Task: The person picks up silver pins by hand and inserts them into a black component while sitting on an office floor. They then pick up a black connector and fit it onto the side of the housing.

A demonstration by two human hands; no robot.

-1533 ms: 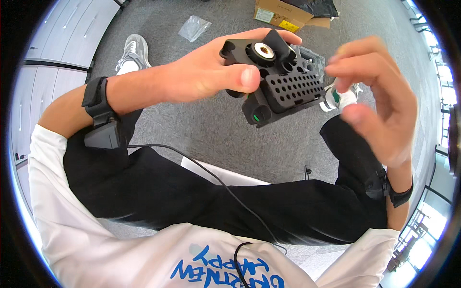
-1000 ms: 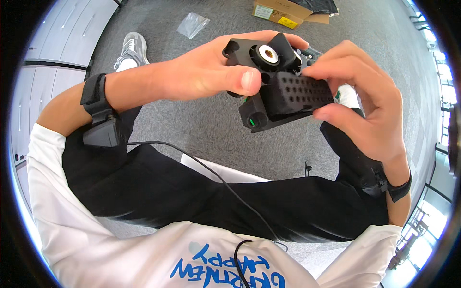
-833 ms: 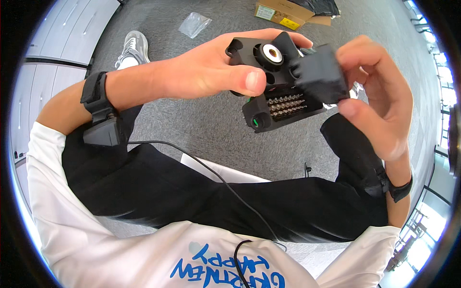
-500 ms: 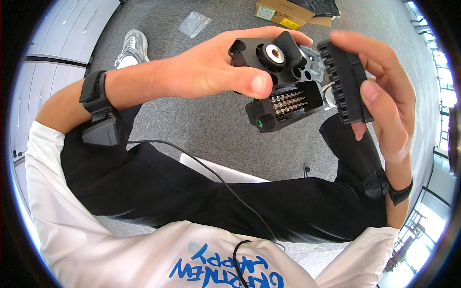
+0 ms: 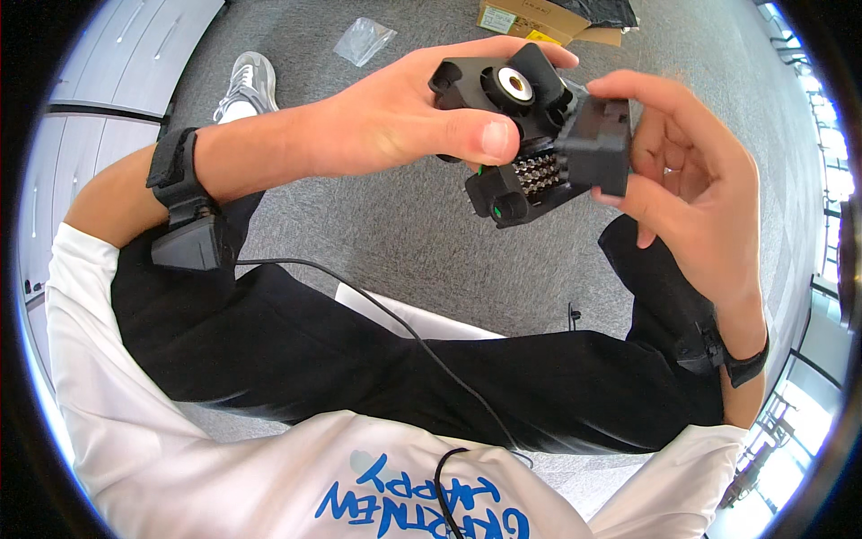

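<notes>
My left hand (image 5: 417, 126) is closed round a black plastic device (image 5: 462, 79), its thumb lying across the near side. The device has a round metal-ringed hub on top, small green marks and rows of shiny metal pins (image 5: 539, 175) in a recess. My right hand (image 5: 705, 184) pinches a black block-shaped piece (image 5: 602, 148) between thumb and fingers. This piece sits against the device's right end and covers part of the pins. Whether the two parts are joined, I cannot tell.
Beyond my hands, an opened cardboard box (image 5: 530, 20) with black plastic and a clear plastic bag (image 5: 364, 42) lie on the grey carpet. Pale cabinets (image 5: 117, 54) stand at the left. A black cable (image 5: 386, 310) runs from my left wrist strap across my lap.
My right hand has moved left with the black piece and turned it, bringing it against the device and over part of the pins. The left hand has shifted slightly upward with the device.
</notes>
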